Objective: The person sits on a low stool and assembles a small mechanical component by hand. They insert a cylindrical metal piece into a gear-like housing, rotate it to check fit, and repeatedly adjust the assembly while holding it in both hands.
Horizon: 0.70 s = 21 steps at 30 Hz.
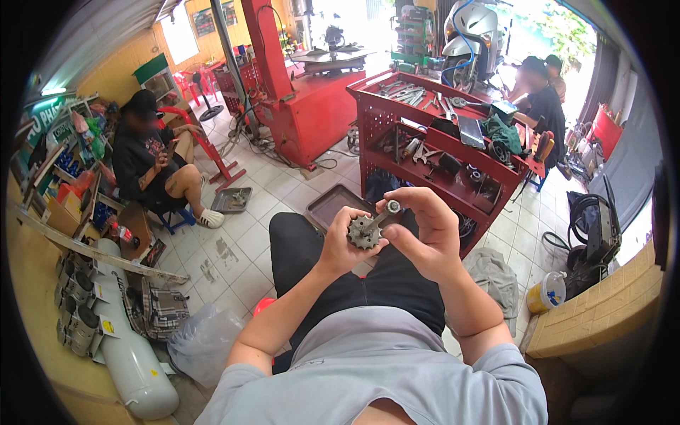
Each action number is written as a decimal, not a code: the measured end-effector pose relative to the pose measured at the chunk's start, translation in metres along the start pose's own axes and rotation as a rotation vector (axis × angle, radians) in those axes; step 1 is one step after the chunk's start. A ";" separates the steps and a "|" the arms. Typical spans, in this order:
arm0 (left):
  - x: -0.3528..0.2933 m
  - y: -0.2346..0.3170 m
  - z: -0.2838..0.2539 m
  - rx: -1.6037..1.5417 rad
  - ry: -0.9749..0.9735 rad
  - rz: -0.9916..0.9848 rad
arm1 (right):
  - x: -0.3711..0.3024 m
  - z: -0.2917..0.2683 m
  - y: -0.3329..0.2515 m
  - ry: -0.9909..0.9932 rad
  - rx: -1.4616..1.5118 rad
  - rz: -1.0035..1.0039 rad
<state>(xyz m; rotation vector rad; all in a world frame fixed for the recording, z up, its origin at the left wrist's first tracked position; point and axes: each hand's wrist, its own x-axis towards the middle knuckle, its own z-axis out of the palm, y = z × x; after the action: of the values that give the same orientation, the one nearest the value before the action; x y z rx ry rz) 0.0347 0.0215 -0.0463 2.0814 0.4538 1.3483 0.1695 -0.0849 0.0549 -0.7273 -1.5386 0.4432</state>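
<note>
My left hand (338, 244) is closed around a round grey metal part with a notched, gear-like rim (363, 235), held above my lap. Its flat face, with small holes and a raised centre, is turned toward me. In my right hand (433, 244), the thumb and fingers grip a short metal tool with a round end (392, 206), which looks like a wrench. The tool's shank slants down to the gear-like part's middle and overlaps it; I cannot tell whether it is seated there. Beyond my hands, a dark shallow tray (316, 207) lies on the floor.
A red tool cart (425, 129) with wrenches on top stands ahead to the right. One person (152, 152) sits at left; others (542, 106) sit by a scooter (471, 39). A red lift (308, 120), grey cylinder (134, 354) and yellow bucket (542, 296) stand around.
</note>
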 end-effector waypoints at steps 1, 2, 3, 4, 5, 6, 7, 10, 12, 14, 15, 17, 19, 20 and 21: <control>0.000 0.000 0.000 0.009 -0.005 0.003 | -0.001 0.002 0.001 0.040 0.011 0.004; 0.000 -0.001 0.000 0.017 -0.010 0.006 | -0.002 0.004 0.002 0.080 0.023 0.008; 0.000 -0.002 0.000 0.026 -0.015 0.009 | -0.002 0.005 0.003 0.113 0.105 0.017; -0.001 -0.002 0.001 0.026 -0.006 0.004 | -0.002 0.005 0.003 0.111 0.119 0.039; -0.001 -0.002 0.002 0.027 0.003 -0.002 | -0.002 0.004 0.002 0.110 0.133 0.061; -0.002 -0.002 0.003 0.027 0.011 -0.008 | -0.001 0.004 0.001 0.108 0.146 0.083; -0.002 -0.002 0.004 0.021 0.013 -0.011 | -0.001 0.005 -0.001 0.101 0.177 0.116; -0.003 -0.004 0.006 -0.020 0.019 -0.004 | 0.000 0.009 -0.002 0.090 0.216 0.130; -0.005 -0.010 0.010 -0.079 0.024 0.022 | -0.003 0.011 0.003 0.092 0.174 0.027; -0.006 -0.005 0.009 -0.055 -0.003 0.007 | -0.003 0.011 0.003 0.108 0.165 0.004; -0.006 -0.003 0.009 -0.044 -0.016 0.000 | -0.005 0.008 0.006 0.112 0.178 0.029; -0.007 -0.002 0.009 -0.046 -0.038 -0.018 | -0.005 0.007 0.005 0.118 0.182 0.048; -0.007 -0.001 0.009 -0.046 -0.040 -0.023 | -0.004 0.006 0.003 0.076 0.211 0.079; -0.007 -0.001 0.010 -0.044 -0.030 -0.019 | -0.003 0.006 0.003 0.054 0.225 0.091; -0.007 -0.001 0.010 -0.044 -0.021 -0.015 | -0.003 0.006 0.003 0.045 0.225 0.085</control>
<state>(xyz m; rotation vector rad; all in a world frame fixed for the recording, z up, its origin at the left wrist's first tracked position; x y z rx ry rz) 0.0410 0.0151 -0.0553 2.0510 0.4264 1.3156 0.1646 -0.0840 0.0501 -0.6238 -1.3932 0.6481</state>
